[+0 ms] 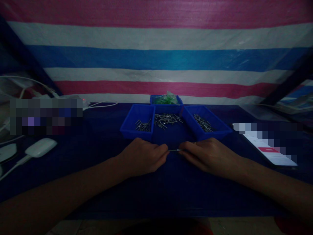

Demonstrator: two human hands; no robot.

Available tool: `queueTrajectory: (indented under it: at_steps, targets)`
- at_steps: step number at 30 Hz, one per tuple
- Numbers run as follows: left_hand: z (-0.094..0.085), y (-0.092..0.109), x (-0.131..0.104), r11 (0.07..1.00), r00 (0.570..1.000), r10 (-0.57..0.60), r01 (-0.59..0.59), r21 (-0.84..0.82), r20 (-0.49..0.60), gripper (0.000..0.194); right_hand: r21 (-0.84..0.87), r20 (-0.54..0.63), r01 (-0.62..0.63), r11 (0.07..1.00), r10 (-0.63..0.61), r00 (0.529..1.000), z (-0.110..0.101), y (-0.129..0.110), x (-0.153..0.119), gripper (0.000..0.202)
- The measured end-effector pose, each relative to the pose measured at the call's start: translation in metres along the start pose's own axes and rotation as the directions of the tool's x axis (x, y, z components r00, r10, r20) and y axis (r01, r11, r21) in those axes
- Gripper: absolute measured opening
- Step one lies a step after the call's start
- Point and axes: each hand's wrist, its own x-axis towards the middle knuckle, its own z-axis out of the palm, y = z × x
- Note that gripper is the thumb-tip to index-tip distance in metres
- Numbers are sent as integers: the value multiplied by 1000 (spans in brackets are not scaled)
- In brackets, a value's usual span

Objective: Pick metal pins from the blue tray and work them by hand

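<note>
Just in front of the blue bins, my left hand [148,156] and my right hand [206,153] meet almost tip to tip. Between them runs a thin metal piece that looks like a blind rivet [176,150], level, with a small flange near its middle. My left fingers are closed on its thin left end; my right fingers pinch the other end, and both ends are hidden. Similar metal pins [167,120] lie in a loose heap on the table. More sit in the left blue bin [124,128] and the right blue bin [221,130].
A third blue bin [166,107] at the back holds a clear bag [168,98] with green contents. A phone [266,149] lies at the right. White cables and a white charger [41,147] are at the left. A striped sheet [156,58] hangs behind the blue table [156,192].
</note>
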Motion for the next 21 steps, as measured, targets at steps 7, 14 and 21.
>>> queueTrajectory:
  at_steps: [7,14,21]
  targets:
    - [0,0,-1,1000,1000,11,-11,-20,-15,23,15,21,3,1000,-4,1000,0,1,1,26]
    - [-1,0,-1,999,1000,-4,5,-32,8,21,14,19,-11,1000,10,1000,0,1,0,26]
    - [-3,1,0,998,1000,6,-6,-57,0,20,12,26,-6,1000,6,1000,-1,0,0,25]
